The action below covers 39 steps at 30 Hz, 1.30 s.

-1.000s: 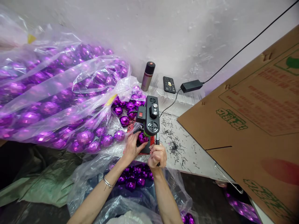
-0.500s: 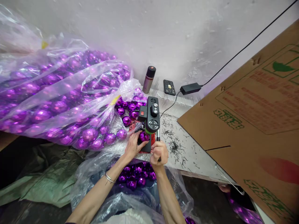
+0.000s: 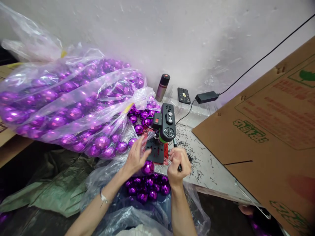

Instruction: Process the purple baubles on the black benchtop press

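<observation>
Keeping clear while gripping firmly

The left hand (image 3: pixel 134 157) is resting with fingers spread, apparently holding nothing. A purple ball (image 3: pixel 148 167) is hanging just beside its thumb, near the front edge of the base plate (image 3: pixel 155 153); contact is unclear. The right hand (image 3: pixel 179 165) is gripping the lever handle (image 3: pixel 175 143). Working well probably means clearing the left fingers from the plate before pulling.

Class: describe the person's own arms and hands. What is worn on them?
The left hand and right hand are both bare, without gloves, and the visible forearms show no sleeves. A silvery bracelet circles the left one near the wrist, its details blurred. Nothing worn shows on the right.
</observation>
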### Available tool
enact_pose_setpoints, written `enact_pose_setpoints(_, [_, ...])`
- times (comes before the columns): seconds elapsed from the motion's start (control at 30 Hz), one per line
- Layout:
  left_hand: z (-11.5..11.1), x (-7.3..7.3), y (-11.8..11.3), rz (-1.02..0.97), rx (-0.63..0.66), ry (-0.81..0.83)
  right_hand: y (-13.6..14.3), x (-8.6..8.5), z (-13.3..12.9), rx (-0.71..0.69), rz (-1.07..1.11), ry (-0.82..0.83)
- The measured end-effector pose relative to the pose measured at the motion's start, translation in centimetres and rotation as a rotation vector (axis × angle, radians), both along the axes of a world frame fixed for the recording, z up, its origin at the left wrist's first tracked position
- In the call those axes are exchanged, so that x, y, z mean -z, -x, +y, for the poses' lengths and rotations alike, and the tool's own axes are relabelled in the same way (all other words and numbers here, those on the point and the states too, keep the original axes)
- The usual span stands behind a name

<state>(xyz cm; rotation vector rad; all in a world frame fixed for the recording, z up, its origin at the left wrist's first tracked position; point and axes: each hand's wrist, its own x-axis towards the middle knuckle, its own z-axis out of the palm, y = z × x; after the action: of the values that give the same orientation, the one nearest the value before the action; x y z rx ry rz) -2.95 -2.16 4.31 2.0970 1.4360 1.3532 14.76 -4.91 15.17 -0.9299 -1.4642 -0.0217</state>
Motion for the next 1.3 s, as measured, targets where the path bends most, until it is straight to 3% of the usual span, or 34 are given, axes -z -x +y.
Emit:
enact_pose_setpoints(0.1, [6.2,-1.3,0.8,0.116,-0.209,0.047,0.1,0.1,0.0,0.014,-0.009,-0.009])
enact_pose_setpoints(0.17, [9.6,-1.5,1.2,0.203,-0.277,0.142,0.0,0.0,0.1,0.015,-0.032,-0.008])
enact_pose_setpoints(0.27, [11.6,-1.5,2.0,0.232,-0.248,0.222,-0.1,0.1,0.1,0.009,-0.048,-0.023])
enact_pose_setpoints(0.37, [10.4,-2.3,3.1,0.061,-0.166,0.256,-0.1,0.1,0.1,0.007,-0.045,-0.038])
enact_pose_setpoints(0.53, [4.8,-4.5,4.2,-0.478,0.088,0.435,0.2,-0.4,0.1,0.025,-0.025,-0.019])
enact_pose_setpoints(0.63, [1.8,-4.4,3.1,-0.647,0.215,0.599,0.2,-0.9,0.1,0.026,0.007,0.012])
enact_pose_setpoints(0.77, [0.7,-2.4,0.4,-0.486,0.185,0.549,0.1,-1.2,0.0,0.029,0.005,0.039])
enact_pose_setpoints(0.97, [2.1,0.7,-2.4,-0.126,0.085,0.308,-0.1,-1.0,-0.2,0.005,-0.028,0.047])
enact_pose_setpoints(1.3, [2.4,0.9,-2.7,-0.017,0.123,0.203,-0.1,-0.7,-0.3,0.01,-0.048,0.029])
